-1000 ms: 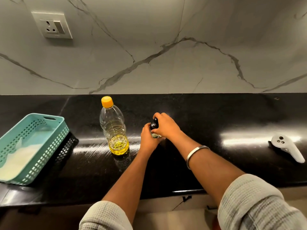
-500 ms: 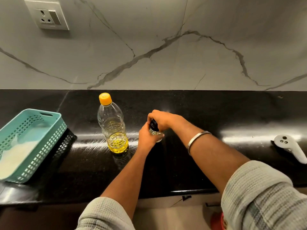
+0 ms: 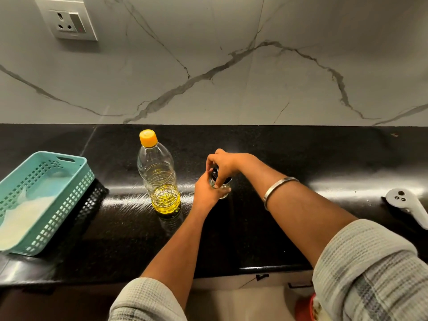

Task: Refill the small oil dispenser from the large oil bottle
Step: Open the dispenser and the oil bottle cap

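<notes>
The large clear oil bottle [image 3: 159,179] stands upright on the black counter [image 3: 301,163], its orange cap on and yellow oil in its lowest quarter. Just to its right is the small glass oil dispenser [image 3: 224,190], mostly hidden by my hands. My left hand [image 3: 206,191] grips the dispenser's glass body from the left. My right hand [image 3: 225,164] comes in from above and right, its fingers curled round the dispenser's black top [image 3: 215,172].
A teal perforated basket [image 3: 76,181] with something white inside sits at the counter's left end. A white handheld controller [image 3: 407,205] lies at the far right. A wall socket [image 3: 69,19] is on the marble backsplash. The counter's front edge runs below my forearms.
My right hand has turned over the dispenser's black top, fingers shifting round it. The left hand keeps hold of the glass body. The oil bottle has not moved.
</notes>
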Demonstrator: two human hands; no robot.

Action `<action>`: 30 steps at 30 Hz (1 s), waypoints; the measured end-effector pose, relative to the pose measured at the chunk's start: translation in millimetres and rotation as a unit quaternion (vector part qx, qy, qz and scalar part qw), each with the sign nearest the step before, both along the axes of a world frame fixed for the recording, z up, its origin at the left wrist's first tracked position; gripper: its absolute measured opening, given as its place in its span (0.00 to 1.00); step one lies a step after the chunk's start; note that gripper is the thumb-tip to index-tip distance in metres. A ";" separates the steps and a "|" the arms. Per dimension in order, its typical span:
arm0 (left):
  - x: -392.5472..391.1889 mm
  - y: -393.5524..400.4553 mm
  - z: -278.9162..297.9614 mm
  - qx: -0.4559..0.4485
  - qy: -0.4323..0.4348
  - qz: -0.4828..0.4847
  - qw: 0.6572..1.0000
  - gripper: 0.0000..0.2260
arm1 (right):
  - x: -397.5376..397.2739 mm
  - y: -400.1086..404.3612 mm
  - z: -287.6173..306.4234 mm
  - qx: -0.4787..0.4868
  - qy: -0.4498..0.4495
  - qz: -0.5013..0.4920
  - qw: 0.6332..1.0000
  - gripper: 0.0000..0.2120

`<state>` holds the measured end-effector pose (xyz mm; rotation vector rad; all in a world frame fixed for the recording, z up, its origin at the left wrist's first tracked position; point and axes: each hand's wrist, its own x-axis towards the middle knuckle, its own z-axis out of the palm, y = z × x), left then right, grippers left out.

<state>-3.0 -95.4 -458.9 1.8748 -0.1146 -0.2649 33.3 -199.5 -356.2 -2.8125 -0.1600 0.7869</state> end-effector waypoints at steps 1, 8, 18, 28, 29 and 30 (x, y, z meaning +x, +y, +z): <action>0.6 -0.4 -0.1 0.004 0.001 0.000 1.000 0.28 | -0.4 1.5 -0.4 -0.001 -0.008 -0.013 1.000 0.26; -3.3 -0.4 5.4 0.010 0.003 -0.008 1.000 0.26 | -0.3 -0.6 -3.4 -0.064 -0.012 0.024 0.998 0.29; -4.8 -1.0 6.0 0.008 0.002 -0.009 1.000 0.25 | 0.2 0.5 0.9 -0.078 -0.032 0.040 0.996 0.25; -5.5 -2.0 2.9 0.000 0.005 -0.015 1.000 0.28 | -3.0 -1.3 -6.5 -0.077 -0.057 0.034 0.995 0.26; -5.7 -1.7 3.1 -0.001 0.006 -0.014 1.000 0.28 | -2.9 -0.8 -7.3 -0.077 -0.056 0.038 0.995 0.26; -6.1 -1.4 4.6 -0.002 0.005 -0.013 1.000 0.27 | -2.5 -0.1 -7.5 -0.076 -0.053 0.044 0.995 0.25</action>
